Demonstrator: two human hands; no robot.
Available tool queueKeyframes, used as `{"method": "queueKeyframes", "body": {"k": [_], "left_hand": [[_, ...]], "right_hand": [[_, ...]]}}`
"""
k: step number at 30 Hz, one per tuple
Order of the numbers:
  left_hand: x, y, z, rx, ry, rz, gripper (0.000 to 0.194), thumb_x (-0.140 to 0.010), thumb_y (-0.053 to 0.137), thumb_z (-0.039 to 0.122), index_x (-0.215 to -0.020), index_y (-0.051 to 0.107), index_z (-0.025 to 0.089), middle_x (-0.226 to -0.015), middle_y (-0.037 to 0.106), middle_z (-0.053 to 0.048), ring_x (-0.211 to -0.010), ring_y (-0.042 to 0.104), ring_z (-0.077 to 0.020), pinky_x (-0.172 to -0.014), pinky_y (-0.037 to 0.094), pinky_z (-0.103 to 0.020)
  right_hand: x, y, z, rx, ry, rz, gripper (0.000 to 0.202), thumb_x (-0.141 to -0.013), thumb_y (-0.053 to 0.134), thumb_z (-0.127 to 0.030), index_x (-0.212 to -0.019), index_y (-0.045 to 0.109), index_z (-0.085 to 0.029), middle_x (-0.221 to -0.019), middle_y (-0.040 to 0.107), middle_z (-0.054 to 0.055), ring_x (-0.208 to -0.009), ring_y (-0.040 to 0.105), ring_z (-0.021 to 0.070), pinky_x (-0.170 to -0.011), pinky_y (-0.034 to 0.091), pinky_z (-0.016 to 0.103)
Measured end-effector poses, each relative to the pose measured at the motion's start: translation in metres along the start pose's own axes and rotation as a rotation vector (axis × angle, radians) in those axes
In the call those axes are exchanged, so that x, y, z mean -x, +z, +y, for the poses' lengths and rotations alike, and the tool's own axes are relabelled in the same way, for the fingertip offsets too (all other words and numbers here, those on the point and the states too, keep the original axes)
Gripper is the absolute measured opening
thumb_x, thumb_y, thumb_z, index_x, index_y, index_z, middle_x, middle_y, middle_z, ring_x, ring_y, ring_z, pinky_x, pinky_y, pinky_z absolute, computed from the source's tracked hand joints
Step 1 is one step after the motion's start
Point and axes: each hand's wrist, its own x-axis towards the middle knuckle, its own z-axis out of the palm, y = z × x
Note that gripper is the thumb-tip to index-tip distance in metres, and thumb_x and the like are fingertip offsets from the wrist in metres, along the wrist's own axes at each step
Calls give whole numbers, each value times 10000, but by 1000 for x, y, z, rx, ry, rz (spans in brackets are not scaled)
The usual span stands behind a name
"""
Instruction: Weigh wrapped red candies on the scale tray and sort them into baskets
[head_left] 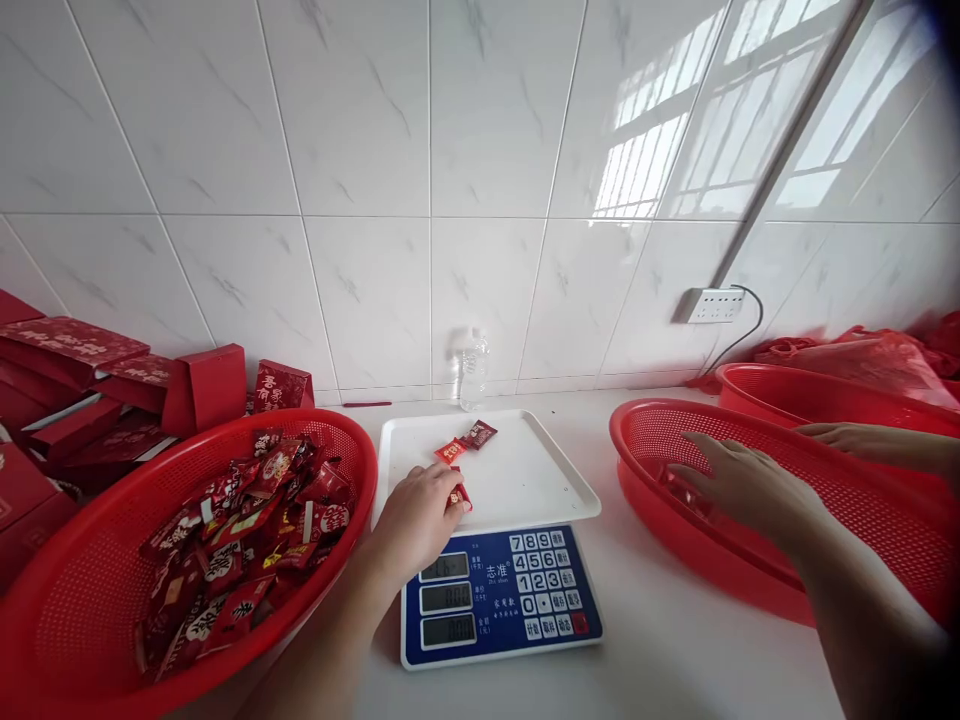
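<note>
My left hand (420, 515) is over the white tray (525, 480) of a scale, its fingers closed on a small red wrapped packet (460, 494). Just beyond it, an orange-red packet (451, 451) and a dark red packet (480, 434) lie on the tray. My right hand (739, 485) reaches into the right red basket (637, 430), fingers stretched out. Beneath those fingers some red-wrapped packets (682, 490) show in part. In front of the tray, the scale's blue panel (502, 600) carries displays and number keys.
At left a red basket (360, 450) holds many red packets, with red boxes (202, 385) behind. A clear bottle (473, 370) stands by the wall. Another person's hand (862, 438) is at the rear red basket (750, 375). A power strip (715, 305) is on the wall.
</note>
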Motion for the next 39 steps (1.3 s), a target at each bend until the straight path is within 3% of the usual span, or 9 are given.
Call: {"method": "queueKeyframes", "body": {"k": [3,7,11,15,17,23,27,32,39], "left_hand": [[1,-1,0,-10,-3,-12,245,-937,568,228,-1141,697,186,-1235,690,-108,-1163,593,-314,-1001,463,-450],[1,-4,-1,-18,2,-26,258,-940,572,244,-1161,692,186,-1239,683,-110,-1176,591,-310,-1012,460,-442],[3,-8,-1,-25,12,-40,256,-938,588,285,-1142,700,176,-1210,690,-114,-1150,604,-308,-990,471,-426],[5,-11,-1,-41,4,-53,262,-913,618,272,-1143,704,181,-1235,683,-124,-1170,605,-314,-985,470,-414],[6,-13,0,-52,-5,-54,280,-907,613,249,-1163,696,175,-1264,673,-135,-1192,597,-321,-988,465,-418],[8,-15,2,-66,-7,-52,225,-907,592,266,-1095,696,200,-1176,696,-113,-1106,628,-315,-895,486,-406],[8,-15,3,-66,-3,-50,196,-910,581,279,-1062,686,214,-1162,690,-107,-1093,628,-313,-862,482,-391],[8,-15,5,-75,-8,-52,198,-912,577,279,-1063,679,202,-1193,679,-119,-1109,620,-324,-856,478,-395],[9,-16,3,-73,-21,-66,285,-928,556,281,-1177,662,190,-1210,668,-119,-1133,607,-319,-898,475,-409]], "right_hand": [[-5,-2,-28,-6,-67,-98,448,-904,508,-384,-1236,646,-117,-1223,663,303,-1107,628,517,-749,542,602],[-8,7,-103,-100,-353,-238,436,-968,492,-319,-1374,574,-183,-1390,611,169,-1288,561,353,-1038,485,532],[-9,29,-178,-154,-644,-395,481,-951,565,-214,-1427,534,-280,-1519,515,72,-1427,428,266,-1131,422,453],[-20,49,-219,-121,-729,-486,520,-957,506,-87,-1458,494,-224,-1546,471,119,-1450,391,283,-1109,440,450],[-26,55,-226,-96,-729,-502,482,-958,508,-70,-1423,523,-200,-1478,538,136,-1375,483,283,-1062,479,448],[-33,58,-222,-16,-630,-468,350,-965,628,-342,-1277,595,-186,-1294,618,98,-1095,643,251,-917,552,483],[-33,49,-224,-37,-626,-469,384,-995,514,-164,-1376,544,-205,-1305,624,126,-1123,640,252,-904,549,429],[-29,40,-239,-88,-816,-545,637,-874,510,13,-1413,541,-326,-1413,599,58,-1240,577,243,-954,498,355],[-18,42,-236,-13,-723,-534,272,-976,601,-266,-1228,618,-165,-1183,669,88,-1019,661,226,-860,560,421]]}}
